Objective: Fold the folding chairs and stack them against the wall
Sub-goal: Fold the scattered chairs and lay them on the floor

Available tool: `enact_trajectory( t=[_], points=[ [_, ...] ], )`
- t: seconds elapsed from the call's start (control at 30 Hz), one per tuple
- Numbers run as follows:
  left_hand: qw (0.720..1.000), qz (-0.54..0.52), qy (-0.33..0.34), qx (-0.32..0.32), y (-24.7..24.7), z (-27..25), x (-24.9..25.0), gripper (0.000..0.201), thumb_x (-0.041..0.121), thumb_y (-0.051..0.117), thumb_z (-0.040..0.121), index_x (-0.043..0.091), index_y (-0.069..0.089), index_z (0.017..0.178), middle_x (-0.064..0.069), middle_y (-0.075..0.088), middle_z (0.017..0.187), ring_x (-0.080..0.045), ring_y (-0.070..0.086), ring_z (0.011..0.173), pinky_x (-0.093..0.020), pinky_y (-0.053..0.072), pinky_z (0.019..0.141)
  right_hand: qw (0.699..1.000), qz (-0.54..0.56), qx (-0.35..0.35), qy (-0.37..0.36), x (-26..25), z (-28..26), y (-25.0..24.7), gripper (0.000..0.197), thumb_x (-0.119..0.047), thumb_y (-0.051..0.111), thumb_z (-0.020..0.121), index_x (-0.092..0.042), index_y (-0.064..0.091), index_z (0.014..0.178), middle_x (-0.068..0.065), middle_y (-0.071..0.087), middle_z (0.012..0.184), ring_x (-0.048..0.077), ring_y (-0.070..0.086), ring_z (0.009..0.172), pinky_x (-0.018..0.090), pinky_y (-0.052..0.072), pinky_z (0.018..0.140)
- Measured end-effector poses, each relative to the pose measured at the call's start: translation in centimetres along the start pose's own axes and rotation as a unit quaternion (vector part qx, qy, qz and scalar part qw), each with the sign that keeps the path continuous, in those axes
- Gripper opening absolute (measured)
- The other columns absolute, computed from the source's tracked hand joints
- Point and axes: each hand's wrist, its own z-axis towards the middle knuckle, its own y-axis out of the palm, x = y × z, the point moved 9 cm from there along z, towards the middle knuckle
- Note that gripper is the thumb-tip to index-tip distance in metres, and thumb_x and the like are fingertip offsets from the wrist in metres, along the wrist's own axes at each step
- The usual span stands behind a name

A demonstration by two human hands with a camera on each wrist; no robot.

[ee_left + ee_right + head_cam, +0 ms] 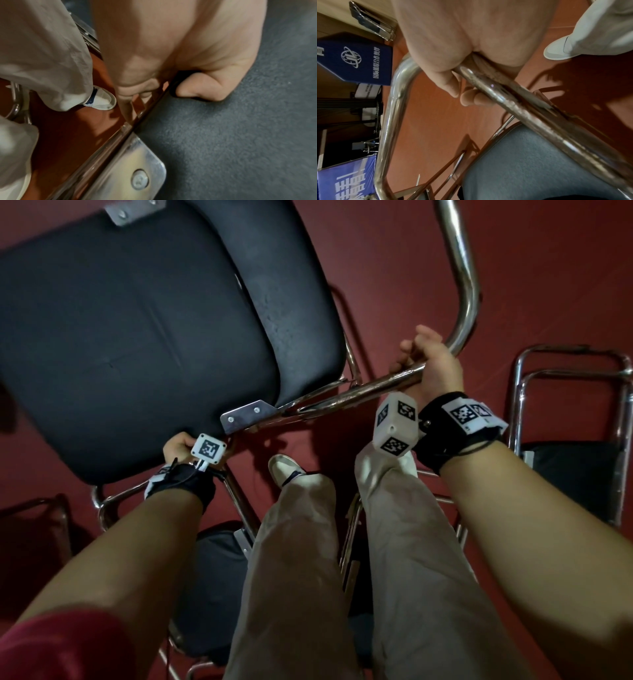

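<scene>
Red floor point(548, 268) fills the room, with blue banners point(346, 182) at the edge of the right wrist view. Starting at the left, the left hand point(178, 447) has its grip closed on the near edge of the black seat point(137, 337) of the chair being carried; the left wrist view shows the thumb point(202, 88) on top of the padding and the fingers point(126, 108) curled under it, by a metal bracket point(133, 169). That chair hangs tilted between the two grips, in front of the person's legs point(308, 559). Further right, the right hand point(431, 361) has its grip wrapped tight round the chrome frame tube point(359, 392), close to its bend. Beyond that grip another chair point(568, 440) stands on the floor; a third chair point(212, 577) sits below the left grip. As I judge it, the held chair looks partly folded at most, and no wall stack shows in the head view, so most of the job remains: finish folding, carry, lean it up, then deal with the others.
</scene>
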Motion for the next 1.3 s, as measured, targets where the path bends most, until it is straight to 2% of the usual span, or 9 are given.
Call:
enact_trajectory(
  t=[0.07,0.13,0.23,0.53,0.73,0.83,0.93,1.1,1.3],
  points=[
    [0.999,-0.033,-0.014,-0.034,0.0,-0.2,-0.7,0.031,-0.001,0.058,0.037,0.016,0.039,0.055,-0.005,0.047,0.072,-0.027,0.06,0.064,-0.052,0.054,0.075,1.0,-0.002,-0.006,-0.004,-0.5,0.2,0.2,0.015,-0.006,0.053,0.095,-0.012,0.062,0.106,0.004,0.059,0.069,0.013,0.054,0.053,0.025,0.046,0.052],
    [0.994,-0.102,-0.023,-0.037,0.9,-2.6,-0.9,0.021,0.0,0.044,0.049,0.015,0.032,0.04,-0.001,0.041,0.053,-0.023,0.05,0.047,-0.051,0.052,0.076,1.0,0.003,0.001,-0.015,-1.4,0.5,0.3,0.017,-0.004,0.053,0.094,-0.011,0.061,0.108,0.005,0.059,0.066,0.014,0.054,0.052,0.025,0.046,0.051],
    [0.991,-0.121,-0.03,-0.038,2.3,-6.0,-0.7,0.026,-0.003,0.034,0.053,0.011,0.036,0.031,-0.001,0.045,0.045,-0.026,0.05,0.052,-0.053,0.054,0.077,0.998,-0.008,0.024,-0.049,-3.3,1.1,0.1,0.022,-0.001,0.053,0.092,-0.012,0.059,0.111,0.007,0.059,0.065,0.017,0.055,0.051,0.028,0.048,0.052],
    [0.993,-0.071,-0.017,-0.091,5.2,-9.8,2.5,0.011,0.001,0.041,0.068,0.012,0.043,0.067,-0.004,0.054,0.068,-0.026,0.054,0.071,-0.052,0.055,0.086,0.993,-0.08,0.063,-0.051,-8.5,2.9,-1.0,0.015,0.001,0.054,0.091,-0.012,0.057,0.094,0.006,0.057,0.063,0.015,0.054,0.048,0.023,0.045,0.047],
    [0.993,-0.044,0.002,-0.109,7.9,-13.9,4.7,0.015,0.005,0.038,0.079,0.011,0.041,0.066,-0.003,0.048,0.058,-0.023,0.055,0.049,-0.05,0.056,0.081,0.984,-0.139,0.092,-0.068,-11.3,3.1,-1.0,0.013,-0.002,0.056,0.089,-0.015,0.056,0.089,0.004,0.061,0.066,0.013,0.051,0.046,0.021,0.041,0.046],
    [0.991,-0.039,0.011,-0.126,9.8,-16.5,5.4,0.01,0.004,0.04,0.062,0.013,0.041,0.064,0.001,0.051,0.055,-0.02,0.052,0.047,-0.043,0.059,0.064,0.982,-0.15,0.089,-0.075,-12.4,2.9,-0.6,0.012,-0.004,0.057,0.086,-0.012,0.057,0.095,0.002,0.064,0.066,0.014,0.052,0.047,0.023,0.044,0.05],
    [0.991,-0.035,0.026,-0.13,10.7,-17.9,6.0,0.015,0.003,0.037,0.07,0.016,0.039,0.06,0.002,0.048,0.048,-0.017,0.047,0.037,-0.031,0.053,0.042,0.981,-0.155,0.072,-0.088,-13.1,2.6,0.1,0.011,-0.004,0.057,0.081,-0.013,0.058,0.086,0.001,0.066,0.061,0.015,0.057,0.054,0.032,0.05,0.065],
    [0.991,-0.04,0.047,-0.117,11.1,-18.1,7.3,0.015,0.008,0.044,0.054,0.019,0.038,0.061,0.006,0.047,0.06,-0.013,0.046,0.041,-0.018,0.043,0.047,0.983,-0.152,0.047,-0.093,-14.3,2.2,1.4,0.011,-0.007,0.06,0.084,-0.016,0.055,0.088,0.0,0.065,0.056,0.015,0.059,0.055,0.034,0.053,0.07],
    [0.995,-0.04,0.078,-0.049,10.5,-14.5,9.3,0.046,0.011,0.057,0.023,0.021,0.036,0.062,0.001,0.039,0.069,-0.022,0.038,0.055,-0.033,0.037,0.059,0.986,-0.119,0.037,-0.114,-16.0,0.9,1.6,0.013,-0.006,0.06,0.09,-0.016,0.051,0.088,-0.004,0.063,0.051,0.011,0.06,0.05,0.033,0.053,0.068]
  ],
)
